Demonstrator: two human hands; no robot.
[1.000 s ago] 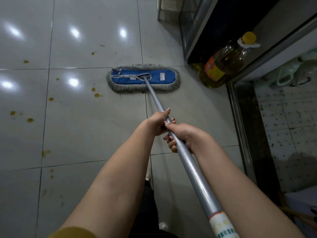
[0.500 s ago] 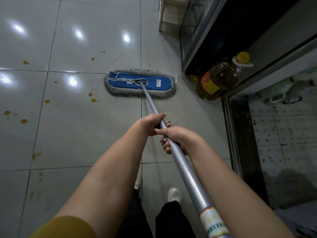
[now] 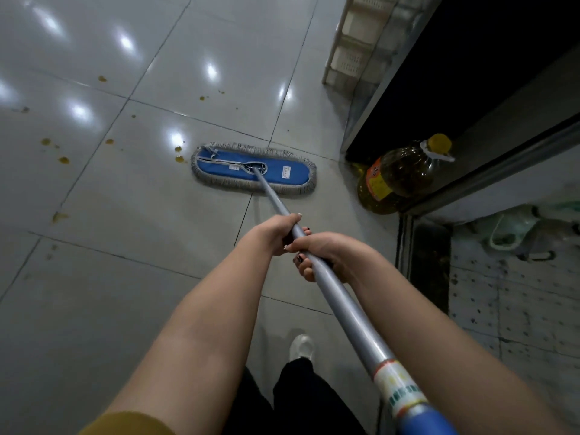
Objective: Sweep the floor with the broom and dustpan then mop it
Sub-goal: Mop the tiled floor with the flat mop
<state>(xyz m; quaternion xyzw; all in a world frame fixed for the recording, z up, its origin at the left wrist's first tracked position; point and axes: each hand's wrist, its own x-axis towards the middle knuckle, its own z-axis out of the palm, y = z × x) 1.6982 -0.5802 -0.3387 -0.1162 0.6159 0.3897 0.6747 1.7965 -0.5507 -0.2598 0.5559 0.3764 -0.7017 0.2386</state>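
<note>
The person is holding a flat mop with both hands, and each grip is closing fully round the grey metal handle (image 3: 342, 296). The left hand (image 3: 276, 233) is wrapping the shaft on the side nearer the mop head. The right hand (image 3: 317, 249) is clasping it just behind, touching the left, with its dark-nailed fingers curling under the tube. The handle is running diagonally from the lower right, where a printed label (image 3: 397, 387) is circling it, up to the middle of the frame.

The mop head (image 3: 282, 174), a blue pad with a grey fringe, is lying flat on the glossy grey tiled floor (image 3: 125, 262), straddling a grout line. Two yellow-brown spots (image 3: 179, 158) are sitting just beside its left end, and more of the same are dotting the tiles further left.

To the right of the mop head, a large cooking-oil bottle (image 3: 395, 177) with a yellow cap is standing on the floor against the corner of a dark cabinet (image 3: 470, 73). A white plastic rack (image 3: 354, 48) is standing beyond it near the top edge.

At the bottom, a white shoe (image 3: 302, 346) and black trousers (image 3: 301, 400) are showing between the forearms, and a mustard sleeve (image 3: 125, 423) is covering the upper left arm.
</note>
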